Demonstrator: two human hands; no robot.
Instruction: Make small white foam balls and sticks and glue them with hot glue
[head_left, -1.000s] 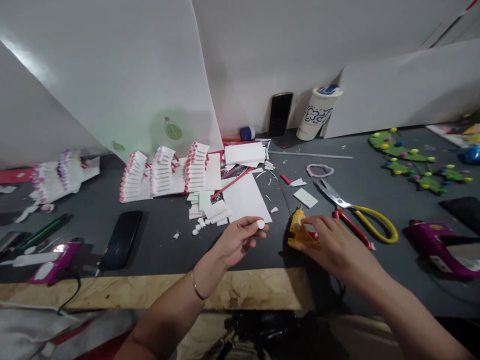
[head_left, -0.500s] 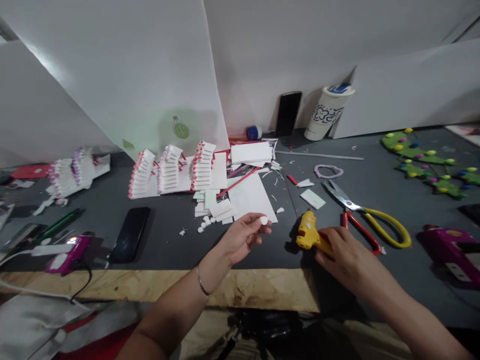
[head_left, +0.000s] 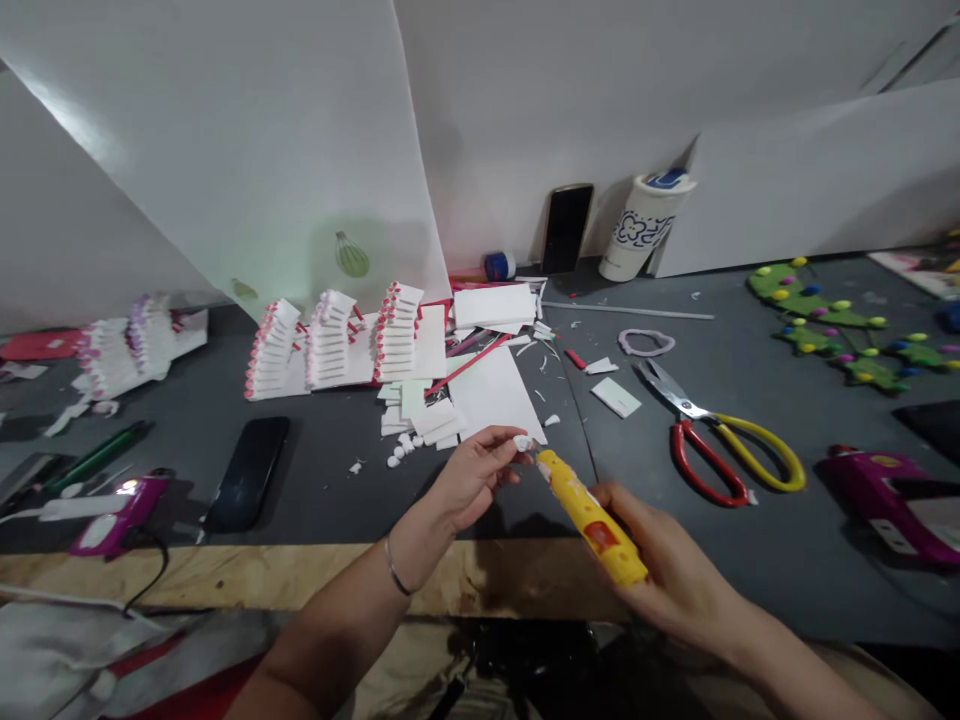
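Between the thumb and fingers of my left hand [head_left: 474, 472] is a small white disc [head_left: 523, 442]. My right hand [head_left: 664, 555] is wrapped round the handle of a yellow glue gun [head_left: 589, 515], whose nozzle points up and left and meets or nearly meets the disc; whether they touch I cannot tell. Several similar white pieces [head_left: 401, 448] lie on the table left of my left hand. Behind it are a white sheet [head_left: 495, 390] and a stack of small white cards [head_left: 442, 420].
White cards with rows of red-tipped sticks [head_left: 397, 335] stand at the back left. Scissors [head_left: 690, 410] with red and yellow handles lie at the right, near a small white card [head_left: 616, 397]. A black phone [head_left: 249, 475], a cup [head_left: 645, 228] and a purple power strip [head_left: 892, 500] are around.
My right hand has lifted the glue gun off the table and brought its nozzle left to the white disc. My left hand keeps its pinch. The view has shifted slightly.
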